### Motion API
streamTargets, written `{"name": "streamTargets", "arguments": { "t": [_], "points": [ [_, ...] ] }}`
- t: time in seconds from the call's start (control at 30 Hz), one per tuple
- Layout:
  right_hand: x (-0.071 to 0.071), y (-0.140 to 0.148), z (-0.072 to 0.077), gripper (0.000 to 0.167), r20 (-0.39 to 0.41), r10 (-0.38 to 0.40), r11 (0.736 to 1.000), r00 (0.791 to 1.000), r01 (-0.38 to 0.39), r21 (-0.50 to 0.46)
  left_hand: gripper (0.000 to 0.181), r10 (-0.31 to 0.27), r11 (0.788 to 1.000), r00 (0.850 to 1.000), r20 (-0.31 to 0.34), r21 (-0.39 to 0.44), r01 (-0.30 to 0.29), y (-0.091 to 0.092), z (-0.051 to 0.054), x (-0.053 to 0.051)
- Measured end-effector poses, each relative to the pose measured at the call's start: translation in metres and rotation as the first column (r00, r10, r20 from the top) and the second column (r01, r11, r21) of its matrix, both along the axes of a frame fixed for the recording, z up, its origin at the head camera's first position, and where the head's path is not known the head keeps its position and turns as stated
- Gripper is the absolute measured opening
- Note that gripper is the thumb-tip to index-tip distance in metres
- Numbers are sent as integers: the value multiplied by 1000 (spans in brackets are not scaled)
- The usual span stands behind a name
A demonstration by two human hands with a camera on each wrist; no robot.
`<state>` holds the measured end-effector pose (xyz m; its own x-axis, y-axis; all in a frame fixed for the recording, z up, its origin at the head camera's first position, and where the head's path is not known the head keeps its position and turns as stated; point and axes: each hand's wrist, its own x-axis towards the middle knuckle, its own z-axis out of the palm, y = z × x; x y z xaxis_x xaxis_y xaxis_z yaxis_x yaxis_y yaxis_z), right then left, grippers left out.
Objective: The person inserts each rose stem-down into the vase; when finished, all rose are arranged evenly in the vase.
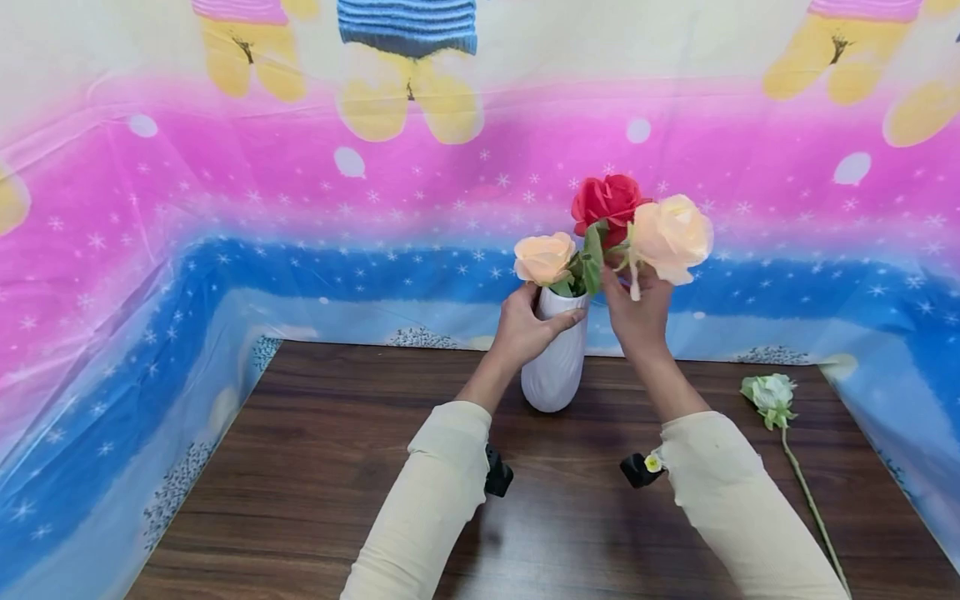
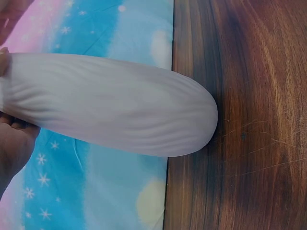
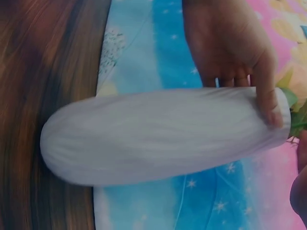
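In the head view my left hand (image 1: 531, 325) grips a white ribbed vase (image 1: 553, 375) just below its rim, thumb across the front. The right wrist view shows that thumb (image 3: 268, 103) on the vase wall. A small peach rose (image 1: 543, 258) and a red rose (image 1: 609, 204) rise from the vase mouth among green leaves. My right hand (image 1: 639, 312) pinches the stem of a larger peach rose (image 1: 671, 237) beside the mouth; its bloom partly hides the fingers. In the left wrist view the vase base (image 2: 192, 115) meets the wood.
A white-green rose (image 1: 771, 396) with a long stem lies on the right of the dark wooden table (image 1: 322, 467). Behind and along the sides hangs a printed pink and blue cloth (image 1: 420, 200). Black wrist cameras (image 1: 498, 473) sit under both cream sleeves (image 1: 427, 500).
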<state>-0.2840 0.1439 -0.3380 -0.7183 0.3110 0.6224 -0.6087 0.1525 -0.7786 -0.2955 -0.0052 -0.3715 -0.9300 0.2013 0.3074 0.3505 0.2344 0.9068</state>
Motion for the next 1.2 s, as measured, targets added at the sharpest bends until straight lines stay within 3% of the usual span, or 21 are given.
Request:
{"name": "streamTargets", "arguments": {
  "t": [0.07,0.17,0.37,0.5,0.7,0.93,1.1,1.2],
  "points": [
    [1,0,2,33,-62,36,994,997,-42,-96,58,2,1000,1000,-4,0,-2,0,0,0],
    [2,0,2,44,-96,62,988,993,-75,-138,59,8,1000,1000,-8,-4,-8,0,1,0],
    [-1,4,-8,48,-39,88,994,995,-90,-61,58,8,1000,1000,-12,-7,-8,0,-1,-1],
    [-2,8,-19,43,3,60,998,998,-60,28,58,3,1000,1000,-6,4,-3,1,-2,-1],
    [-4,10,-27,41,11,38,997,999,-39,74,58,7,1000,1000,-10,6,-7,1,-1,-1],
    [-3,9,-30,44,79,96,995,992,-93,-34,58,0,1000,1000,-2,6,0,1,-2,-2],
    [1,11,-32,49,162,92,995,983,-83,-61,58,7,1000,1000,4,9,-7,1,-2,-1],
    [7,13,-33,43,199,134,987,971,-113,-117,57,9,1000,1000,5,8,-9,1,-2,-1]
  ]
}}
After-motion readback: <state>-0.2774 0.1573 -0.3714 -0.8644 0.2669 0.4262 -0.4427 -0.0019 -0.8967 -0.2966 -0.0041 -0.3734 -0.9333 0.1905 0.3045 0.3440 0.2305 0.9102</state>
